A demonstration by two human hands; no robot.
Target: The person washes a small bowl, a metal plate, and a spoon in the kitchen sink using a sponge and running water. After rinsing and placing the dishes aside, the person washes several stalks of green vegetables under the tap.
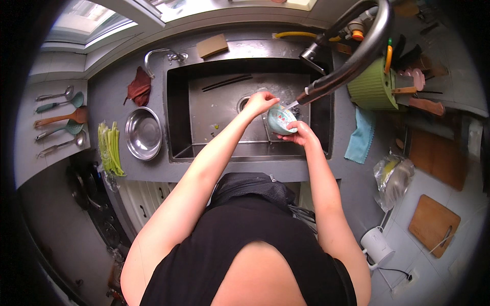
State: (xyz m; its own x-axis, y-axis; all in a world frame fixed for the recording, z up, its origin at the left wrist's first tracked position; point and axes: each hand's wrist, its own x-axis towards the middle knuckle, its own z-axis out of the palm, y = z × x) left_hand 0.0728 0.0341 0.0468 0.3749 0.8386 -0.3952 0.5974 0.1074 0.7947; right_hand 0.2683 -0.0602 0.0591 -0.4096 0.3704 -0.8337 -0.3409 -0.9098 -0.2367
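My right hand (302,134) grips a small pale-turquoise patterned bowl (276,121), its thumb over the near rim and its fingers underneath. The bowl is tilted, and water from the spout of a large gooseneck faucet (323,87) runs into it. At the bowl's far left rim is my left hand (261,102), fingers bent together; whether they pinch the rim is unclear. Both hands are above a stainless steel sink (218,109). A pair of dark chopsticks (227,83) lies on the sink floor, left of the partly covered drain (243,102). Small food scraps lie near them.
Left of the sink are a steel bowl (144,133), bagged green stalks (111,147), a dark red cloth (140,88) and a small tap (162,53). A sponge (212,46) sits behind. To the right are a green knife holder (371,84) and a blue cloth (360,135).
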